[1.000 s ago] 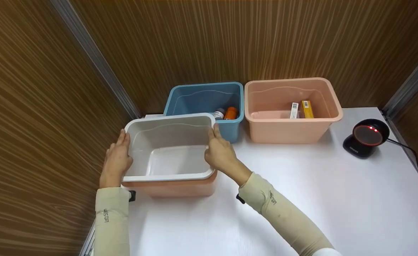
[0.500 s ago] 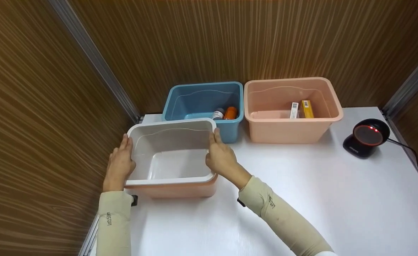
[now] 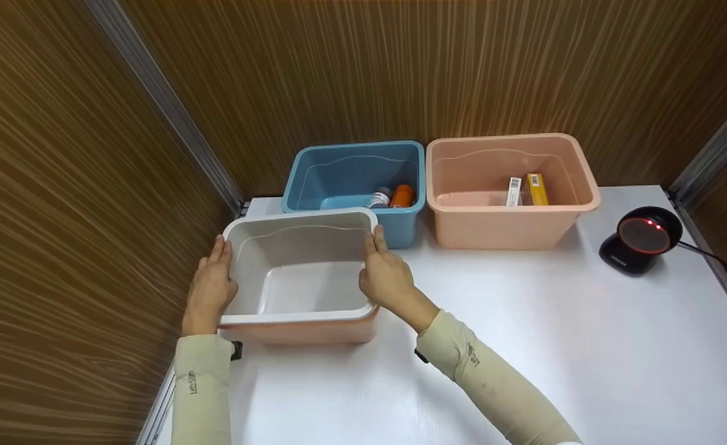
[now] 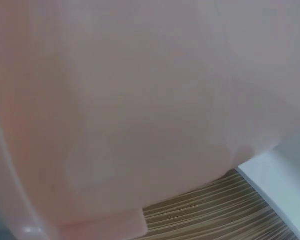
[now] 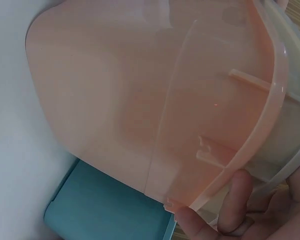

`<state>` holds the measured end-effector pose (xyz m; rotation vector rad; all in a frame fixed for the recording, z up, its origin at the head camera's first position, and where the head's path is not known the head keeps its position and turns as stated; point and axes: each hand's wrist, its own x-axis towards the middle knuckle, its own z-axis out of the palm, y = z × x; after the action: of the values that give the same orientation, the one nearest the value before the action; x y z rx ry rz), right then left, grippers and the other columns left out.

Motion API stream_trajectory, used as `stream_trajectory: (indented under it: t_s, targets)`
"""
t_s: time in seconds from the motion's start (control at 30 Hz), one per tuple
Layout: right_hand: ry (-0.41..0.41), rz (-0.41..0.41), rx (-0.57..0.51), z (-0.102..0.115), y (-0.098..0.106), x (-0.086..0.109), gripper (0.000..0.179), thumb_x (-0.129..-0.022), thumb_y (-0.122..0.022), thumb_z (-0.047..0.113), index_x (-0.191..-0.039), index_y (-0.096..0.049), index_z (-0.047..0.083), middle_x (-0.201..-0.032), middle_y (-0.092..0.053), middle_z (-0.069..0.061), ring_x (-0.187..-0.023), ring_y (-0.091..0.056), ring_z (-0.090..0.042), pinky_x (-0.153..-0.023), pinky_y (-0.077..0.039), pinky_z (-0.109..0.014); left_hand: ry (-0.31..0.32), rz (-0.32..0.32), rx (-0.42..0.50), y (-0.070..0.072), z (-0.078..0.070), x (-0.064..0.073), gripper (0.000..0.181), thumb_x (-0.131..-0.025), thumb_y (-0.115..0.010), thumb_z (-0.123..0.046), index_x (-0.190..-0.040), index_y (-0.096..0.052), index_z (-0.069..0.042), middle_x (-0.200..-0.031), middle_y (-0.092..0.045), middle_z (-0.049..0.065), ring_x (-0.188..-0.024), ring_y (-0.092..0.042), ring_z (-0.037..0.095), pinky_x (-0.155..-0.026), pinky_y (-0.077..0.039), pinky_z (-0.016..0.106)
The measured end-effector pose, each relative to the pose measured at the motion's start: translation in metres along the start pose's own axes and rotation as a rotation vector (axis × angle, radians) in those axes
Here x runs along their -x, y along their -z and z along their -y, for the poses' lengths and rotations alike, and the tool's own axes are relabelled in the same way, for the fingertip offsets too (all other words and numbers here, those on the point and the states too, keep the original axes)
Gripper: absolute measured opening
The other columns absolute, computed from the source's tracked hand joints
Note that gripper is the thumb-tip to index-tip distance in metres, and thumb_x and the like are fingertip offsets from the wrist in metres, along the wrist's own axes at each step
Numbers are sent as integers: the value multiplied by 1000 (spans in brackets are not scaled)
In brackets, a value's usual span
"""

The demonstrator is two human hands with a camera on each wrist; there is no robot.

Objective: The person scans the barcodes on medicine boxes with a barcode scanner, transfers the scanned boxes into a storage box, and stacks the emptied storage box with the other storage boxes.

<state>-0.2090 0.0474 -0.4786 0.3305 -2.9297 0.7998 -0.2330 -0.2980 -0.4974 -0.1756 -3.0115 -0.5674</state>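
A white plastic bin (image 3: 301,318) is nested in a pink bin (image 3: 304,334) at the left of the table. My left hand (image 3: 210,285) grips the white bin's left end, fingers along the outside of its rim and thumb toward the inside. At the other end my right hand (image 3: 389,272) holds the rim, two fingers extended along it. The right wrist view shows its curled fingers (image 5: 235,200) below the white rim, right at the pink bin's rim. Only the pink bin's wall (image 4: 155,100) fills most of the left wrist view; the left hand is hidden there.
Behind stands a blue bin (image 3: 354,149) with an orange bottle (image 3: 403,196) and a white-labelled bottle (image 3: 380,198). Beside it, another pink bin (image 3: 499,228) holds a yellow box (image 3: 537,190) and a white box (image 3: 513,191). A black scanner (image 3: 641,238) sits at right.
The white bin has moved down in the head view, toward the person, and slightly right, with both hands on it. More of the blue bin's inside now shows behind it.
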Motion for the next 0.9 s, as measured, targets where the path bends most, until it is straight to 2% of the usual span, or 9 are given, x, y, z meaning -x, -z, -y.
stream_trajectory:
  t_s: [0.27,0.47,0.57,0.7,0.8,0.9]
  targets:
    - [-26,-8,-11,-5,-4,1,67,-90,-61,8,-152,-40,-5,-159,-31,-25,-63,-62,-30,-60,-54,-45,-12,-32,20,-1,-3,-3,70,-85,-48,12,-153,-30,9,-163,-21,24,-130,-40,50,-105,-36,58]
    - [-11,-12,-33,-6,-6,3,68,-90,-61,9,-153,-39,-3,-159,-30,-24,-61,-61,-31,-60,-53,-46,27,-11,40,-2,-1,0,71,-86,-46,12,-154,-29,8,-164,-19,22,-133,-38,54,-107,-32,61]
    - [-12,-13,-43,-8,-5,4,67,-91,-60,9,-153,-38,-3,-160,-29,-23,-60,-59,-30,-61,-53,-46,24,-18,39,-1,-3,0,71,-85,-46,12,-154,-29,7,-163,-21,22,-130,-41,55,-104,-35,63]
    - [-11,1,-55,-11,-2,5,67,-91,-58,10,-153,-38,-3,-160,-27,-23,-58,-57,-29,-60,-52,-45,30,-19,55,-1,-7,1,70,-86,-45,13,-154,-29,7,-164,-20,21,-136,-37,53,-108,-31,61]
    - [-3,1,-60,-15,2,6,66,-90,-58,8,-152,-39,-4,-159,-28,-24,-68,-64,-34,-63,-53,-47,30,-23,59,-3,-10,0,69,-86,-43,12,-154,-30,7,-163,-21,21,-138,-34,52,-111,-28,59]
    - [3,-2,-64,-19,3,5,66,-90,-57,8,-152,-40,-5,-158,-29,-26,-77,-68,-37,-65,-54,-48,22,-34,55,-5,-11,-4,68,-86,-43,11,-153,-31,7,-163,-23,21,-136,-37,52,-110,-31,59]
